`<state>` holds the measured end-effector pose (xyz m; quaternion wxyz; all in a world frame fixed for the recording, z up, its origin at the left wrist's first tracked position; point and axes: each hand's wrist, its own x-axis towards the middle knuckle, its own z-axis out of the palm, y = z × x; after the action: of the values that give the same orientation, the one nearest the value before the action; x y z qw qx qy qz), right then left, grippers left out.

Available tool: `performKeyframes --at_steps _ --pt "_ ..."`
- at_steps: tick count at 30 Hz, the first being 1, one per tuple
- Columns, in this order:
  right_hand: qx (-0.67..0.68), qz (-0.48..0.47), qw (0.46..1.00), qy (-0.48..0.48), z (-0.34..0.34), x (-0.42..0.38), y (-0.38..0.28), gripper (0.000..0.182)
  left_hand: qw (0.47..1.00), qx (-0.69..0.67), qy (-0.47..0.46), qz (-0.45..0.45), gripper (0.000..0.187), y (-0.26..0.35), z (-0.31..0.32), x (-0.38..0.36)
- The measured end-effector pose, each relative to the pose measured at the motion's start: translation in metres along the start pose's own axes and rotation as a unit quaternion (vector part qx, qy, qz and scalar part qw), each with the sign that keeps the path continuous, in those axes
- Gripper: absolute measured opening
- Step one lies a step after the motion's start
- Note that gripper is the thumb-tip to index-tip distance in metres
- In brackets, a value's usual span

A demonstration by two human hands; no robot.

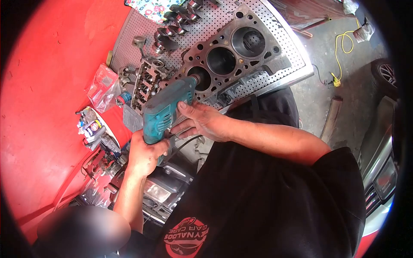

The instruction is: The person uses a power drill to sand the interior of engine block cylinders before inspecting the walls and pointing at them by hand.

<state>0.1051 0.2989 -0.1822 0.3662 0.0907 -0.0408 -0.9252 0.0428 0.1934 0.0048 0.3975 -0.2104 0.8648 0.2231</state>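
Observation:
A teal power drill [165, 107] points up and to the right, its front end over the nearest cylinder bore of a metal engine block [235, 46]. My left hand [145, 155] is wrapped around the drill's rear and handle. My right hand [204, 120] is beside the drill body, palm partly turned up, its thumb against the housing and its fingers stretched out and apart near the handle. The drill's front end and whatever is fitted to it are partly hidden in the bore. A dark cord [186, 145] runs below the drill.
The block lies on a perforated metal tabletop [129, 36] with a crankshaft [172, 32], a piston [138, 41] and a cylinder head [148, 84]. A plastic bag [103, 86] lies on the red surface [56, 77] at left. A yellow cord [340, 51] crosses the floor near a wheel [386, 73].

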Motion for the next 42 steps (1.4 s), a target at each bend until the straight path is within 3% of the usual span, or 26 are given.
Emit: performKeyframes --at_steps 7,14,21,23,24,25,26,27,28,30,32,34,35,37,40,42 --pt "-0.003 0.011 1.0 0.012 -0.012 0.002 0.004 0.081 1.0 0.007 -0.024 0.005 0.015 -0.007 0.007 0.023" --pt "-0.009 0.037 0.998 0.043 -0.014 -0.002 0.0 0.089 0.996 -0.083 -0.028 0.014 0.02 0.011 0.031 0.03" --pt "-0.05 0.01 0.997 0.058 -0.015 -0.006 0.0 0.092 0.999 0.031 -0.037 0.019 0.023 -0.002 0.025 0.057" --pt "-0.207 -0.02 0.975 0.077 -0.012 -0.011 -0.003 0.083 0.998 0.044 -0.052 0.017 0.023 -0.004 0.024 0.065" --pt "-0.284 -0.034 0.954 0.085 -0.008 -0.016 -0.004 0.079 0.997 0.045 -0.06 0.014 0.023 -0.009 0.021 0.068" --pt "-0.463 -0.069 0.874 0.131 -0.003 -0.025 0.0 0.064 0.997 0.046 -0.068 0.012 0.023 -0.01 0.019 0.07" --pt "-0.517 -0.039 0.843 0.142 0.024 -0.046 -0.018 0.041 0.998 0.043 -0.053 0.01 0.023 -0.006 0.022 0.067" --pt "-0.59 -0.208 0.768 0.141 0.029 -0.048 -0.015 0.043 0.998 0.039 -0.038 0.012 0.023 0.003 0.026 0.063" --pt "-0.641 -0.369 0.66 0.132 0.034 -0.048 -0.017 0.045 0.999 0.033 -0.021 0.016 0.023 0.009 0.03 0.061" --pt "-0.655 -0.459 0.58 0.156 0.045 -0.03 -0.035 0.048 0.966 0.073 0.012 0.246 0.021 -0.01 0.031 0.073" --pt "-0.673 -0.491 0.525 0.174 0.051 -0.003 -0.052 0.048 0.957 0.095 0.001 0.276 0.019 -0.031 0.022 0.085" --pt "-0.709 -0.463 0.495 0.194 0.042 0.022 -0.063 0.047 0.987 0.091 -0.065 0.112 0.018 -0.026 0.012 0.088" --pt "-0.708 -0.464 0.497 0.192 0.033 0.029 -0.067 0.045 0.994 0.018 -0.078 0.07 0.016 -0.011 0.02 0.074" --pt "-0.707 -0.467 0.498 0.183 0.018 0.038 -0.077 0.04 0.996 0.045 -0.062 0.035 0.014 -0.006 0.02 0.075" --pt "-0.643 -0.339 0.672 0.144 0.011 0.039 -0.072 0.032 0.998 0.046 -0.049 0.017 0.009 -0.008 0.022 0.074" --pt "-0.64 -0.362 0.656 0.167 0.011 0.043 -0.069 0.027 0.997 0.044 -0.06 0.023 0.009 -0.015 0.018 0.078"
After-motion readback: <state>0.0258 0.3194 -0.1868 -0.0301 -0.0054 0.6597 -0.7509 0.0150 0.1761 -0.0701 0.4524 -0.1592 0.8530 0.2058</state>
